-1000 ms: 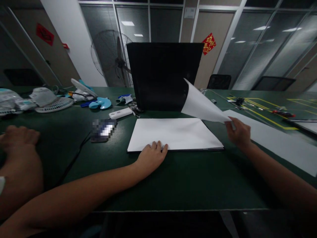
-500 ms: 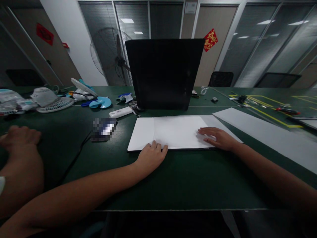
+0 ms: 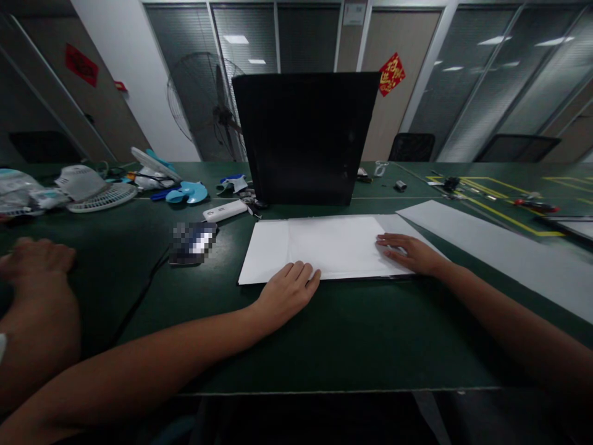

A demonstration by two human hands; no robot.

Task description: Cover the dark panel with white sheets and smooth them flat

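White paper, layered, on green table; left hand, fingers on its edge at 8 o'clock; right hand, spread over its 3 o'clock side; loose sheet, farther out at 3; black panel, upright at 12; pixelated item at 9

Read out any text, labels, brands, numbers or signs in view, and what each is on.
Nothing legible enough to quote reliably.
Right red diamond sign, on the door: gold Chinese characters, too blurred to be sure of.
Left red sign: dark marking, unreadable.
Posted notice, top centre: too small.
White oblong device: tiny marks, unreadable.
Phone-like device: pixelated.
Central white paper: no print visible.
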